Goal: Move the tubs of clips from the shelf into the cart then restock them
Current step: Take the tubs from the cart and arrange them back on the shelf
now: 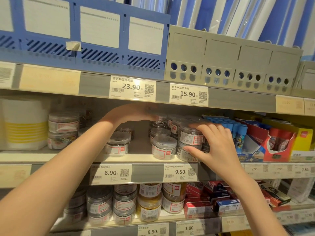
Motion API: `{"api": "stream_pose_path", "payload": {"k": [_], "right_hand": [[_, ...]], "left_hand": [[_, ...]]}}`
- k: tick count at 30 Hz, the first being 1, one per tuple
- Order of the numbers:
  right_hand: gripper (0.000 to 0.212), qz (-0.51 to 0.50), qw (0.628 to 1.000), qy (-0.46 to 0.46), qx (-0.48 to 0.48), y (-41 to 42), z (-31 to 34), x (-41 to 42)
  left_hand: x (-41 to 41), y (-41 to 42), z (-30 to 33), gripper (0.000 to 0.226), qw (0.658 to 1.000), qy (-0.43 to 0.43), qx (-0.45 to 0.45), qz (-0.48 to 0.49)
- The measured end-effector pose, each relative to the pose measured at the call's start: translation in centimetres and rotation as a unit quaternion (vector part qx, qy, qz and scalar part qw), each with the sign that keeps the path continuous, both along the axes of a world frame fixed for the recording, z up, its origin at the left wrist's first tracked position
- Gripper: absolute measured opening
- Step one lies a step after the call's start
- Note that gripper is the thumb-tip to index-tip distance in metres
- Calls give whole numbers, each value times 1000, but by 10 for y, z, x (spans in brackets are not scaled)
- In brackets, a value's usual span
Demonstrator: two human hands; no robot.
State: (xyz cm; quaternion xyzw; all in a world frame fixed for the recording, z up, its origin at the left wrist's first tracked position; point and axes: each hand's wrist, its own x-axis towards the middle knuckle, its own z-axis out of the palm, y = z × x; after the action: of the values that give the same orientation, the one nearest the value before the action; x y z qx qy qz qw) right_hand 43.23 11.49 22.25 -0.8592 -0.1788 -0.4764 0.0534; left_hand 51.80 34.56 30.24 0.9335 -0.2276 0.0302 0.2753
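clear round tubs of clips [164, 147] stand on the middle shelf [133, 157], some stacked two high, with a bare patch of shelf between the left group and the right group. the right hand [213, 142] grips the upper tub [190, 135] of a two-tub stack near the shelf front, fingers curled over its lid and thumb against the tub below. the left hand [136, 111] reaches deeper in, just under the shelf above, with its fingertips at a blurred tub at the back [159, 120]; whether it grips that tub or only touches it i cannot tell. a single tub [117, 143] sits below the left forearm, and two more stacked tubs [63, 130] stand further left beside a white and yellow container [23, 123]. blue glue sticks [237, 132] and red boxes [279, 142] fill the shelf to the right. price tags [110, 172] run along the shelf edge. more tubs [126, 201] sit on the shelf below, and blue file boxes [85, 34] and grey file boxes [230, 55] on the one above.
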Motion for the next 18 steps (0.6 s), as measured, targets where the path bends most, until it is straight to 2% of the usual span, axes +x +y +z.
{"api": "stream_pose_path", "payload": {"k": [4,7,12,18], "right_hand": [[51,4,1000,-2,-2,0,0,1],[51,5,1000,-8,1,1,-1,2],[53,2,1000,-20,2,1,-3,2],[52,0,1000,-24,4,1,-3,2]], "left_hand": [[-34,35,-5,29,998,-44,-42,-29],[-50,54,-14,19,997,-55,-44,-28],[-62,74,-32,23,998,-31,-45,-28],[-63,78,-41,29,998,-66,7,-20]]}}
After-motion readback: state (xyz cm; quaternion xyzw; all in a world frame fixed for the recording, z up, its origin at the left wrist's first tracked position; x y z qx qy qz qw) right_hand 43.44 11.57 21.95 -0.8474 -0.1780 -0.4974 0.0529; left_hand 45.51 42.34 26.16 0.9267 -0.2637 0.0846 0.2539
